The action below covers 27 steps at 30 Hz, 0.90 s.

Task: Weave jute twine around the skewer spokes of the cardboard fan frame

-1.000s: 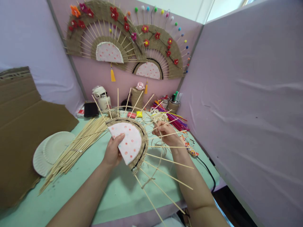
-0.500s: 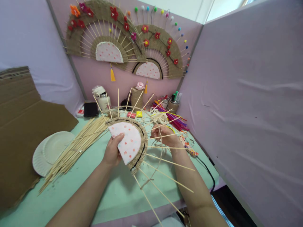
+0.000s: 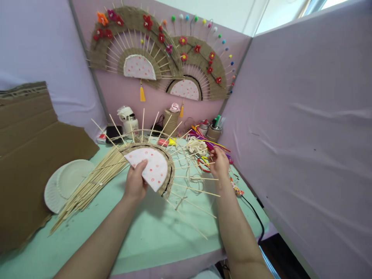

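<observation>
My left hand (image 3: 135,183) grips a half-round fan (image 3: 155,166) by its straight edge, thumb on the white cloth with red flowers. Woven twine and a black band edge the cloth, and thin sticks (image 3: 195,178) spread outward from it. A strand of twine (image 3: 151,131) arcs across the upper sticks, and a short piece (image 3: 180,203) hangs at the lower ones. Near the right-hand stick tips is my right hand (image 3: 220,164), its fingers curled together. What they pinch, if anything, is too small to make out. Loose twine (image 3: 193,180) lies behind the sticks.
A bundle of thin sticks (image 3: 95,180) and white paper plates (image 3: 52,190) lie left, beside brown cardboard (image 3: 26,162). Pipe cleaners (image 3: 222,147), scissors (image 3: 203,164) and a twine spool (image 3: 171,122) are behind. Two finished fans (image 3: 116,37) hang on the pink panel.
My right hand has moved right and slightly outward from the sticks. The fan has turned counterclockwise and shifted a little left in my left hand. The whole view has shifted slightly.
</observation>
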Each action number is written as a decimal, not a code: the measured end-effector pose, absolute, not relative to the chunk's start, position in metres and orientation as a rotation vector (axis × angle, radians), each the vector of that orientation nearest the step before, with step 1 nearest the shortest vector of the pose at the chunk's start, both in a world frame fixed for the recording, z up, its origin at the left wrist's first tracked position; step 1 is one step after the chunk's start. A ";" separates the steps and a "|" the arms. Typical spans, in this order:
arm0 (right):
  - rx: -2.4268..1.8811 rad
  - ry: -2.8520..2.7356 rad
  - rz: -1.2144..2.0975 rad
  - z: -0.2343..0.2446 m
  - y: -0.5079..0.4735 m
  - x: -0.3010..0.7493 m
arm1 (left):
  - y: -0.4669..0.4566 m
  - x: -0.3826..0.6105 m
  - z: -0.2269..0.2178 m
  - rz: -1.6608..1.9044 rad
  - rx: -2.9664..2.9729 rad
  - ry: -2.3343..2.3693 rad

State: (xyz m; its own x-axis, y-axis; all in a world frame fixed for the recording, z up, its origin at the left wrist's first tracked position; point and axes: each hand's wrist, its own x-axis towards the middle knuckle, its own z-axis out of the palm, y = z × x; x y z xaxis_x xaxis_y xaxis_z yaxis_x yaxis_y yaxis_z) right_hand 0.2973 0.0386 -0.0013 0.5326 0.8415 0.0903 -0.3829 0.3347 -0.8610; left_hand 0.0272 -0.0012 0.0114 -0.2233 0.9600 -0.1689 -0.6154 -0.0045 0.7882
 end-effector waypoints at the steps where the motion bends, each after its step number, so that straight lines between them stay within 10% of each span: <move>1: -0.912 -0.580 0.799 0.004 0.035 0.300 | -0.002 0.027 0.012 1.578 0.514 0.939; 14: -1.437 -1.704 0.366 0.066 0.027 0.248 | -0.007 0.035 0.010 1.588 0.601 0.965; 27: -1.536 -1.959 0.693 0.073 0.047 0.237 | -0.005 0.034 0.003 1.585 0.681 0.952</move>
State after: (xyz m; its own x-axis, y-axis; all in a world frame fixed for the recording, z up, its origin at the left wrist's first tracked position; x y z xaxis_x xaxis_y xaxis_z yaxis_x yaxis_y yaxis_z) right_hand 0.2369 0.0469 0.0727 -0.1954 0.9750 0.1060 0.6914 0.2136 -0.6902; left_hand 0.0338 -0.0046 0.0025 -0.2232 0.9730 -0.0592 -0.5094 -0.0647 0.8581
